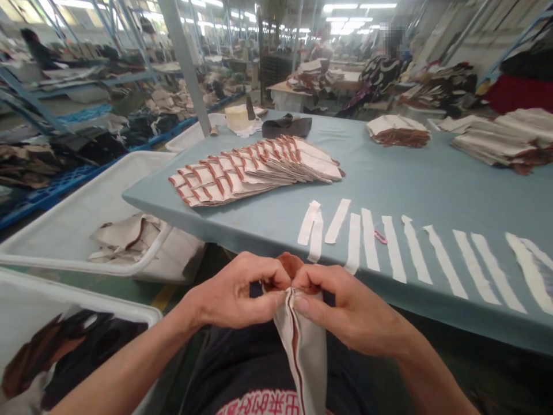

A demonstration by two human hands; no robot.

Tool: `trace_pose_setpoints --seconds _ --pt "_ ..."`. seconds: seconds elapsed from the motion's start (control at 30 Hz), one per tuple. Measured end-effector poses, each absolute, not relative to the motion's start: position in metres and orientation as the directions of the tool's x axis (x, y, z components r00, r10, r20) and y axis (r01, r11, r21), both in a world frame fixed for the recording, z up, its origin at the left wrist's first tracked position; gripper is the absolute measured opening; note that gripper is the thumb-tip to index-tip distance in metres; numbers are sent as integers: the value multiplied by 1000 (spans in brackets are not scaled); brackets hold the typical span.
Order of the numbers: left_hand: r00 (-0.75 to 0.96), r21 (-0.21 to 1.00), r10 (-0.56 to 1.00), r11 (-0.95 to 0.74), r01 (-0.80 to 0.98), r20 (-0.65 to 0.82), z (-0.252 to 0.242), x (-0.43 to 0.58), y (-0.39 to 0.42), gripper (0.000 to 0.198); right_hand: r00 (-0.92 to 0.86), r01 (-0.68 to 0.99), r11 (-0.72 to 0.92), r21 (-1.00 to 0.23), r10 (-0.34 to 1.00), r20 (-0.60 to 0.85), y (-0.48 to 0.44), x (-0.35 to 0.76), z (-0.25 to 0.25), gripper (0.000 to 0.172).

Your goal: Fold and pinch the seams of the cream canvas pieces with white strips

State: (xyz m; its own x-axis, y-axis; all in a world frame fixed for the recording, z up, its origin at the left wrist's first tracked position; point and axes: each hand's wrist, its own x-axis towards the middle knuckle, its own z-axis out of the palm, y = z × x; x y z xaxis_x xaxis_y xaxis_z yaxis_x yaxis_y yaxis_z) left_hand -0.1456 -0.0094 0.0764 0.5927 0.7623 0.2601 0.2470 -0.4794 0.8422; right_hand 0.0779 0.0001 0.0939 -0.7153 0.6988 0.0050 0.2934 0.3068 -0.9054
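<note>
Between my two hands hangs a cream leather piece (313, 351) with a brown-edged seam running down its length and a brown underside showing at the top. My left hand (246, 291) pinches its upper edge just left of the seam. On the other side of the seam, my right hand (341, 300) grips the same edge between thumb and fingers. The two thumbs nearly meet at the top of the seam. The piece droops over my lap, in front of the table edge.
On the blue-green table (268, 227) lie a fanned stack of cream and brown pieces (254, 167), several white strips (393, 248) and a small pink tool (381, 237). More stacked pieces (397, 131) are farther back. White bins (151, 253) stand at the left. A person (380, 75) sits beyond.
</note>
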Motion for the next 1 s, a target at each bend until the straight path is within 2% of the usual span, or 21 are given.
trace_pose_setpoints --seconds 0.17,0.27,0.43,0.6,0.87,1.0 --pt "607 860 788 -378 343 104 93 -140 -16 18 -698 392 410 -823 715 24 -2 80 93 16" --pt "552 872 832 -308 380 52 101 -133 -27 23 -704 382 427 -820 709 41 -1 81 92 12" --pt "477 926 875 -241 290 79 94 -125 -35 25 -690 287 344 -894 722 56 0 81 91 12" --pt "479 962 872 -207 178 100 83 -124 -31 24 -658 300 280 -912 753 14 1 79 90 16" --pt "467 995 884 -66 77 23 76 -123 -30 28 -689 231 259 -938 724 30 7 82 86 11" --pt "462 997 886 -5 76 -31 76 -125 -25 29 -721 221 280 -934 692 37 10 84 84 17"
